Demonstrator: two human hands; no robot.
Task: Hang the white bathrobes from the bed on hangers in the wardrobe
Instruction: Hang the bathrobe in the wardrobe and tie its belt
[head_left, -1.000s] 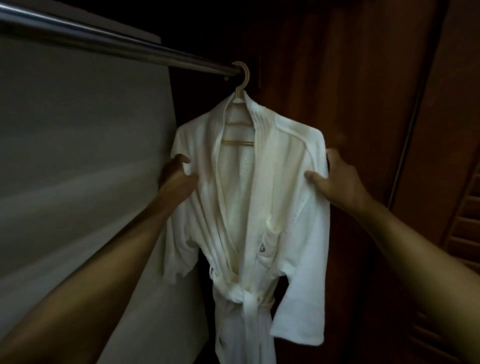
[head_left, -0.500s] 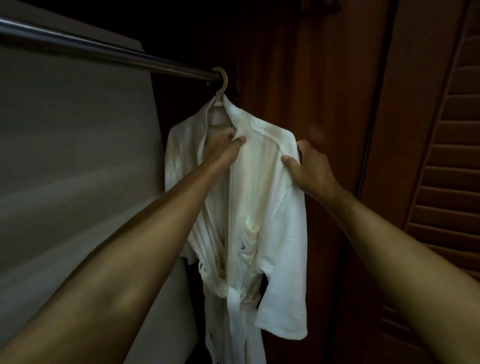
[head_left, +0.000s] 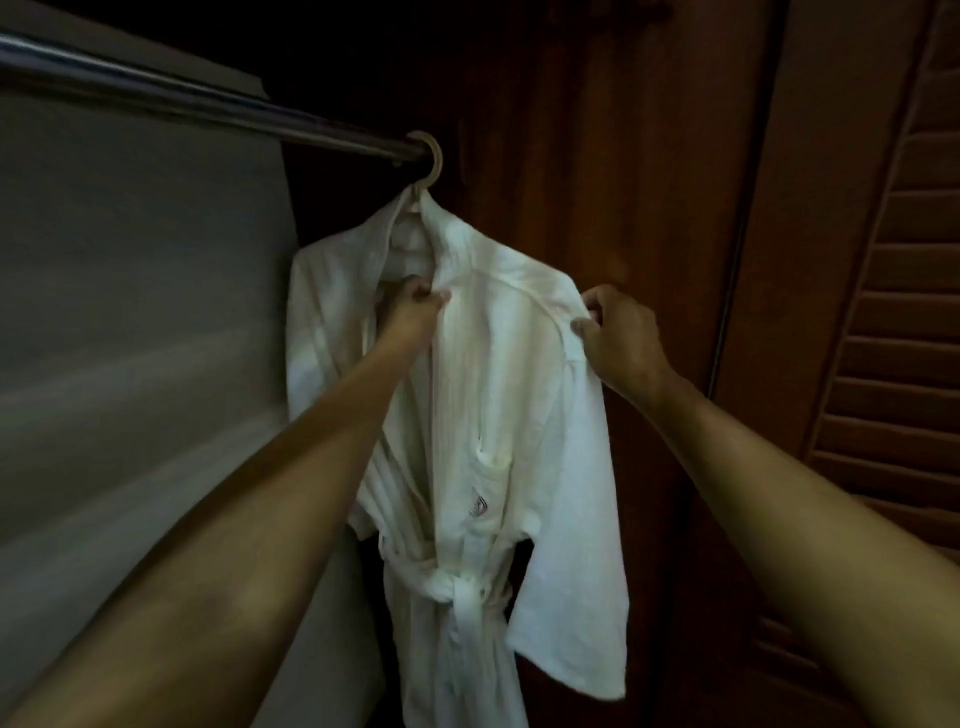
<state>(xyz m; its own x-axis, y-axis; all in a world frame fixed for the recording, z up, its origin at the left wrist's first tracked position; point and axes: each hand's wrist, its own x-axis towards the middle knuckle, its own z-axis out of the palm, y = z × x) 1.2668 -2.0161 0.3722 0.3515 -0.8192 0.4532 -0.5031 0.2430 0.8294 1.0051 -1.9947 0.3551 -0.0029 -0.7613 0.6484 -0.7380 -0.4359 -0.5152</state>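
Since a second ago the left hand (head_left: 415, 307) has gone from the robe's outer shoulder to the front of its collar, while the right hand (head_left: 626, 340) keeps its place at the other shoulder.

At far left stands a pale panel (head_left: 130, 322), blurred. Above it a metal rail (head_left: 208, 101) runs in from the upper left towards the middle. A light-coloured hanger (head_left: 434, 162) has its hook over the end of that rail.

The white bathrobe (head_left: 509, 395) hangs from the hanger inside the wardrobe (head_left: 623, 156), against its dark wooden back. The left hand's fingers (head_left: 434, 297) are curled tight and clamped on the lapel edge just below the collar. Lower down, the robe shows a chest pocket (head_left: 483, 499) with a small emblem, and its belt (head_left: 457, 592) is tied at the waist.

The right hand pinches the cloth at the shoulder seam, its fingers (head_left: 597, 306) bent over the top and the thumb beneath. The sleeve on that side hangs straight down.

At far right is a louvred door (head_left: 893, 322) of brown wood.
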